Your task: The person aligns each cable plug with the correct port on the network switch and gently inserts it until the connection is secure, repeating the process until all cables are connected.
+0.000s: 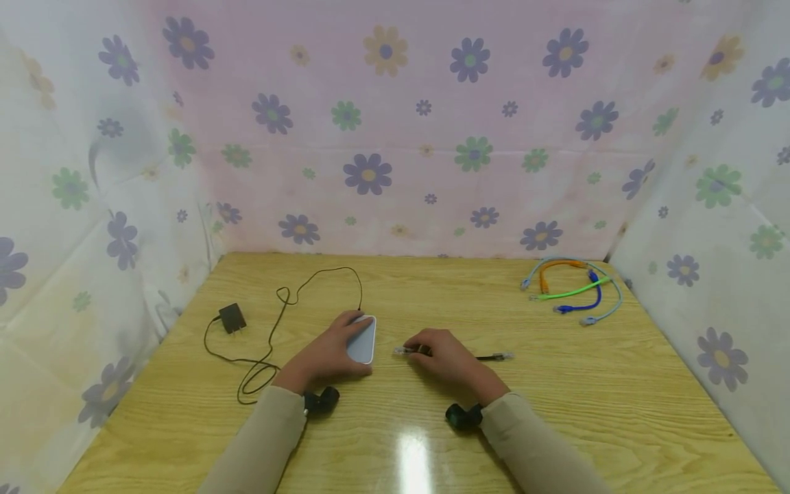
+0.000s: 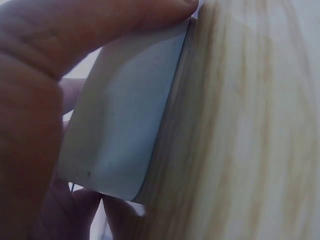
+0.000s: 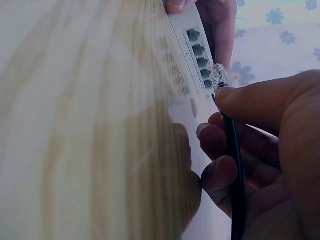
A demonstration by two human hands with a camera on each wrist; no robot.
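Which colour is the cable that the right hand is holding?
The cable is black; this shows best in the right wrist view.

Plain beige cloth covers both forearms, the left sleeve (image 1: 262,439) and the right sleeve (image 1: 540,446) each ending at the wrist. By each cuff I can see a stubby, rounded black device: the left wrist camera (image 1: 330,398) and the right wrist camera (image 1: 456,417). The left hand (image 1: 327,350) and right hand (image 1: 446,355) are bare.
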